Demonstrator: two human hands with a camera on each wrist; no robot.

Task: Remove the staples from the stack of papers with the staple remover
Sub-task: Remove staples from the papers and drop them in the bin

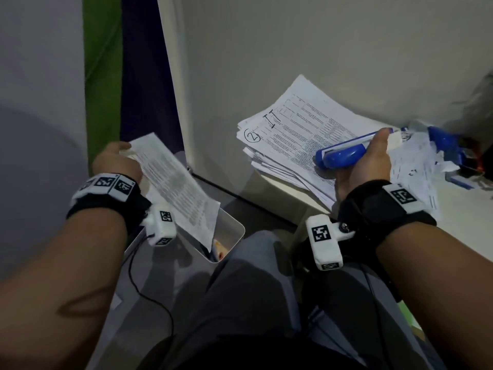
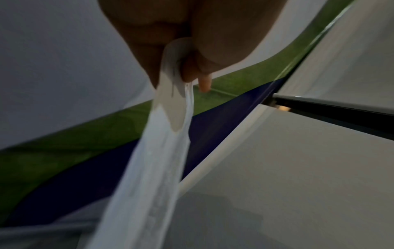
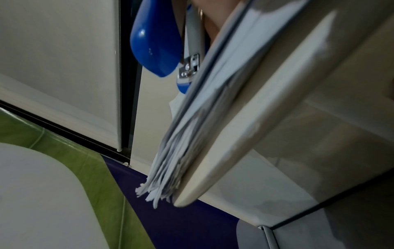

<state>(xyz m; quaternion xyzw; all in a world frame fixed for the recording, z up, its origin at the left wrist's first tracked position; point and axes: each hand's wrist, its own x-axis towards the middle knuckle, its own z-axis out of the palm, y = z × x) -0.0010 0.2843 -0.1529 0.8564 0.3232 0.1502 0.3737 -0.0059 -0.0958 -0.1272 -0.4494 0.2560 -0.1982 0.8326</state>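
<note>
Sheets (image 1: 173,180) were gripped by the left hand (image 1: 114,161) at nine o'clock, seemingly for discarding; staple remover (image 1: 344,153) was clasped by the right hand (image 1: 365,166) over the stack (image 1: 290,129), ready.

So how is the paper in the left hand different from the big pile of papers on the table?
The paper in the left hand is a thin sheaf, pinched by its top edge and hanging in the air over a white bin. The pile of papers is thick, fanned out and lies flat on the table, with a circled 2 handwritten on top. Both are white pages with printed text.
</note>
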